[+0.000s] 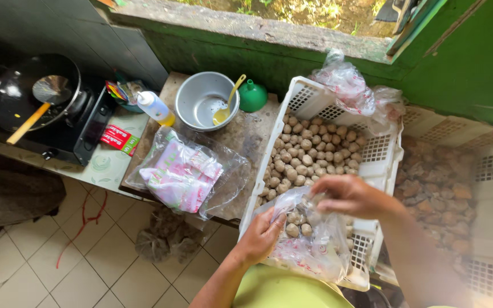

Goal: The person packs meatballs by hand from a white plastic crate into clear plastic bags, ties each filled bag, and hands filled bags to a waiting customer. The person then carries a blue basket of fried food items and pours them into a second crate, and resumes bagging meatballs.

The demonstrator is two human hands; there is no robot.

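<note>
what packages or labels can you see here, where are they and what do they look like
Clear plastic bag: held over the white crate by the left hand and right hand, part full of small brown balls.
Clear bag of pink and white sachets: on the counter left of the crate.
Red and white flat packet: beside the stove.
Crumpled clear bag: on the crate's far corner.

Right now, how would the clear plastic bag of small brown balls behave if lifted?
The clear plastic bag looks thin and crumpled, so probably floppy and sagging. The small brown balls inside would likely shift and roll; the left hand supports it underneath.
</note>
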